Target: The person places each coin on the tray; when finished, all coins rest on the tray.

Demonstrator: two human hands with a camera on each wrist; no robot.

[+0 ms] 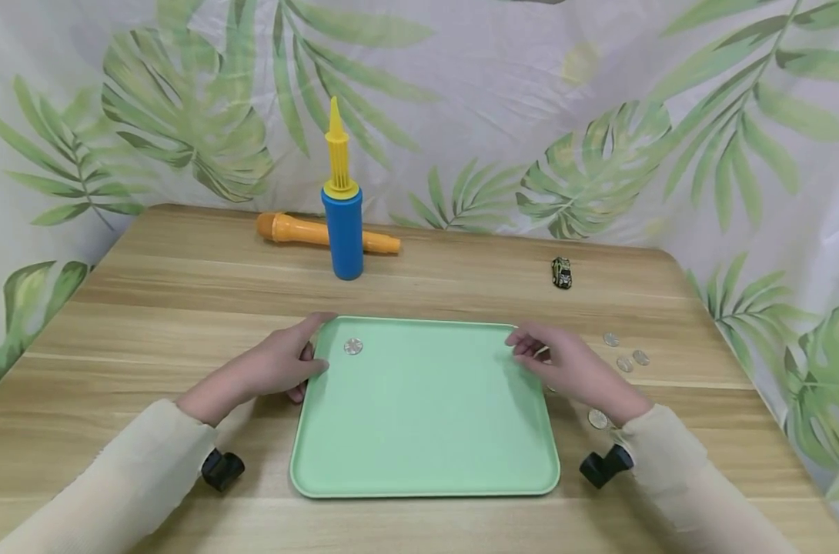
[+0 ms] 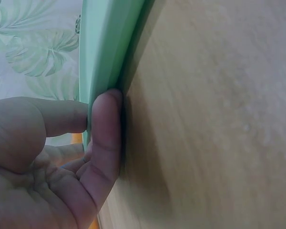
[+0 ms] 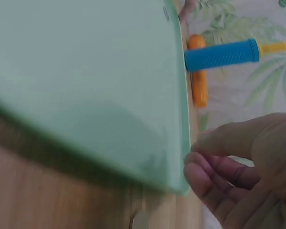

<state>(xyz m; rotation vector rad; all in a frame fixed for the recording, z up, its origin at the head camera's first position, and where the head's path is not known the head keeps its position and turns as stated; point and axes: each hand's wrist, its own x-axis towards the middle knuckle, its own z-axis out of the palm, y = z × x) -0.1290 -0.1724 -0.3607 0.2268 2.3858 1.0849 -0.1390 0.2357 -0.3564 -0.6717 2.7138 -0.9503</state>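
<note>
A light green rectangular tray (image 1: 426,415) lies in front of me, with a silver coin (image 1: 353,346) on it near the far left corner. My left hand (image 1: 281,362) grips the tray's left side. Its thumb is over the rim and a finger (image 2: 107,124) curls under the edge in the left wrist view. Over the far right corner hovers my right hand (image 1: 554,358), fingers loosely bent, nothing visible between them. In the right wrist view its fingertips (image 3: 195,164) overlap the tray's rim. Several silver coins lie right of the tray, including one coin (image 1: 598,418) beside the right wrist.
A blue and yellow hand pump (image 1: 345,231) stands upright behind the tray. Behind it lies an orange toy microphone (image 1: 302,231). A small toy car (image 1: 561,273) is at the back right of the wooden table (image 1: 205,308). A leaf-patterned curtain (image 1: 475,100) hangs behind.
</note>
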